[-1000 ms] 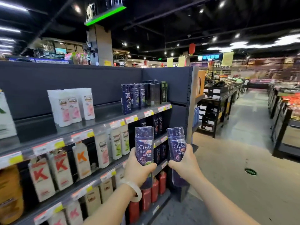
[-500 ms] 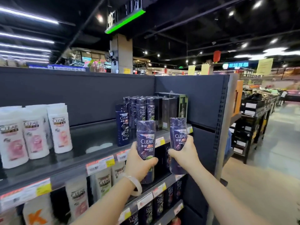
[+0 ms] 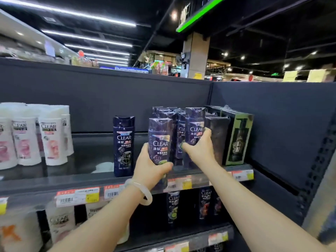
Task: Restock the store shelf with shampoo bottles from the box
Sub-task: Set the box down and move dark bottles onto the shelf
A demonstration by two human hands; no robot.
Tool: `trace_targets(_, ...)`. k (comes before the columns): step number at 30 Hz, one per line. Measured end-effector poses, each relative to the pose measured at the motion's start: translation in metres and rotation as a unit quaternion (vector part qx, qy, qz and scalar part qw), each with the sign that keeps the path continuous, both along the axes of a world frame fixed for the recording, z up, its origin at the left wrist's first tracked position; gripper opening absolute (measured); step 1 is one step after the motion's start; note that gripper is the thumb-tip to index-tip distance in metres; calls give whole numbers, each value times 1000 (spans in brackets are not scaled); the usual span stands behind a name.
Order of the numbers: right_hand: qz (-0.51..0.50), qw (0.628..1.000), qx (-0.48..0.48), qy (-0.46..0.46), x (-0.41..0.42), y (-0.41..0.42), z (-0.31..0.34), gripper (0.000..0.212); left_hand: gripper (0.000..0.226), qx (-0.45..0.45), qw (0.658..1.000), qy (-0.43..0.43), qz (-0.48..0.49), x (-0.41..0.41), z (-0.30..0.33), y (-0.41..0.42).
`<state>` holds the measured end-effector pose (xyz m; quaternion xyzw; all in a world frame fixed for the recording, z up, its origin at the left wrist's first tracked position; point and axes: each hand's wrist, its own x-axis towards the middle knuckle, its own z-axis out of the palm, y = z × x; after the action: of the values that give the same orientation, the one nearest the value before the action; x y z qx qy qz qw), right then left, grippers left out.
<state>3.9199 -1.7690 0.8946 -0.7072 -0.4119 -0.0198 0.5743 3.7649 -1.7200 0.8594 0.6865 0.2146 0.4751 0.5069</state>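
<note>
My left hand (image 3: 151, 170) grips a dark purple CLEAR shampoo bottle (image 3: 160, 140), upright, at the front edge of the top shelf (image 3: 87, 160). My right hand (image 3: 199, 149) grips a second dark CLEAR bottle (image 3: 195, 128), held upright over the shelf right in front of a cluster of matching dark bottles (image 3: 168, 113). A single dark blue CLEAR bottle (image 3: 123, 146) stands alone on the shelf to the left of my hands. The box is not in view.
White CLEAR bottles (image 3: 49, 135) stand at the shelf's left. Dark boxed products (image 3: 236, 139) stand at its right end against the grey side panel (image 3: 281, 124). Price tags (image 3: 78, 196) line the shelf edge. Lower shelves hold more bottles.
Both hands have risen and reached forward with their bottles to the top shelf. The right bottle now sits against the dark cluster. The view has come closer to the shelf.
</note>
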Motion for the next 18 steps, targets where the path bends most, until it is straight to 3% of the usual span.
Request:
trace_targets(6, 56, 997, 40, 33, 8, 30, -15, 69, 51, 8, 998, 12, 66, 11, 1, -7)
trace_targets(18, -4, 998, 11, 58, 29, 57, -39, 68, 47, 1, 998, 1, 68, 12, 2, 5)
